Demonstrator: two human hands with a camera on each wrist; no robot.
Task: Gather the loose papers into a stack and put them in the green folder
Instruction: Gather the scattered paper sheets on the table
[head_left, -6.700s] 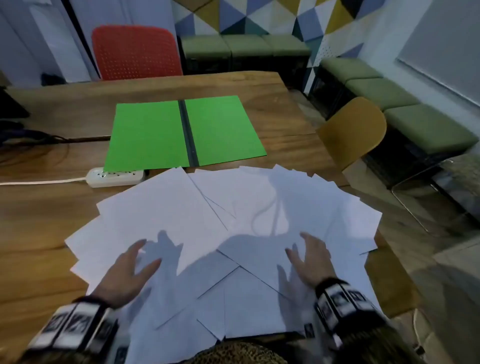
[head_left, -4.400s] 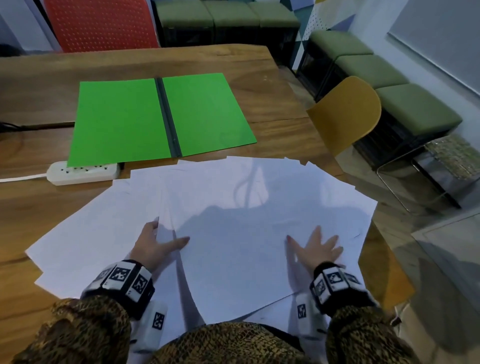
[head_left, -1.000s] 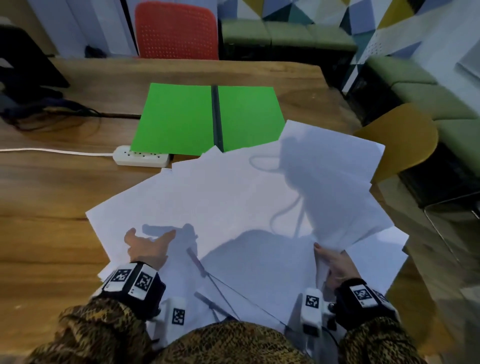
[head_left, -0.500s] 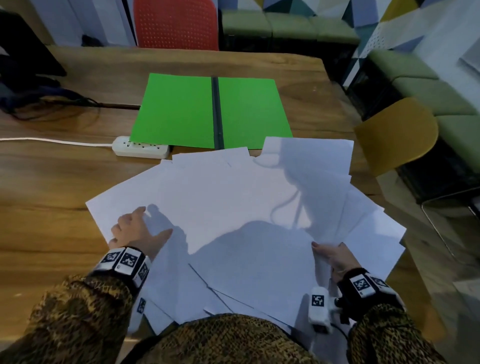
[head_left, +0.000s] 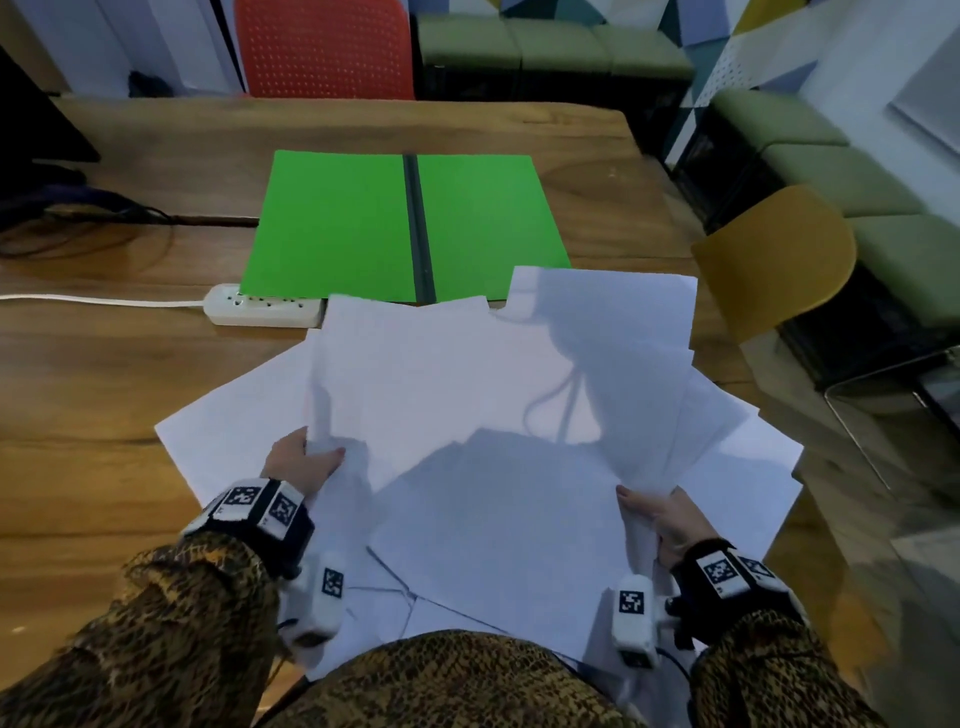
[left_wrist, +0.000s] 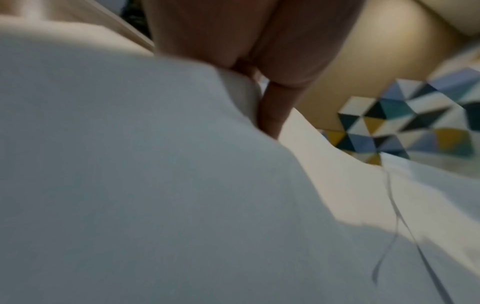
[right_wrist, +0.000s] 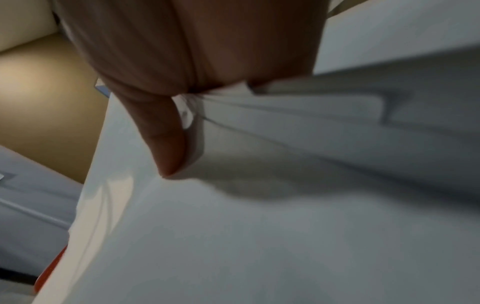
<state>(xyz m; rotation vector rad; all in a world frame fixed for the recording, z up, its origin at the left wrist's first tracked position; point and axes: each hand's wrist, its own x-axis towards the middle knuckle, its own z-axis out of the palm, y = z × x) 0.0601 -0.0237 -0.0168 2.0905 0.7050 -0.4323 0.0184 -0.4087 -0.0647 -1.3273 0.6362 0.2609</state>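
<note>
Left hand (head_left: 300, 464) pinches papers (head_left: 457, 395) lower left; right hand (head_left: 662, 519) grips sheaf lower right; folder (head_left: 337, 228) open, upper centre.

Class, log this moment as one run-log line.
left hand: pinches papers | right hand: grips papers | green folder: open, empty | stack: unfinished

Wooden table (head_left: 104, 415) bearing an open green folder (head_left: 337, 223) laid flat toward its far side, a white power strip (head_left: 262, 313) with its cord (head_left: 98, 300) just beside the folder's near left corner, and overlapping loose white papers (head_left: 441, 374) fanned across the near side.
</note>
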